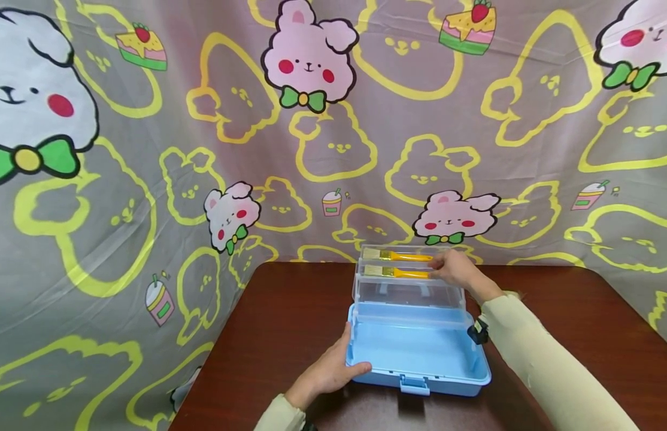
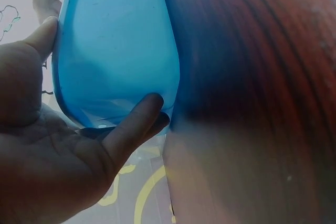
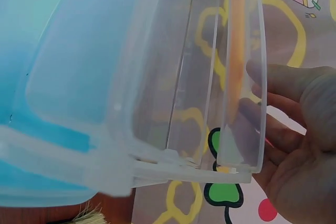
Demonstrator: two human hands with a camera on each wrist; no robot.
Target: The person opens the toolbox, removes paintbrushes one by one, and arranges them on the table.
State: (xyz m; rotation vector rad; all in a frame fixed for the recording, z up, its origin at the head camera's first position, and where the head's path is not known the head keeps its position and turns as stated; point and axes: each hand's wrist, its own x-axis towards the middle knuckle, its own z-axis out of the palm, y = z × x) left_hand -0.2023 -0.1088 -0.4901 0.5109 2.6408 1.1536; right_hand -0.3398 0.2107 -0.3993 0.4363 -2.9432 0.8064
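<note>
A light blue toolbox [image 1: 420,378] stands unlidded on the table, its clear trays [image 1: 409,296] raised at the back. Two paintbrushes with yellow handles lie in the upper trays, the top paintbrush [image 1: 411,257] above the lower paintbrush [image 1: 411,273], bristles to the left. My right hand [image 1: 458,269] is at the right end of the top tray, fingertips at the handle end of the top paintbrush, partly seen through the clear wall in the right wrist view. With fingers fairly straight, my left hand [image 1: 330,366] steadies the box's left end, thumb over the front corner.
Pale bristles [image 3: 86,217] show on the table past the right end of the box. The box's front latch [image 1: 414,385] hangs down. A brown wooden table [image 1: 279,323] carries the box, and a cartoon-print curtain [image 1: 333,149] hangs behind it.
</note>
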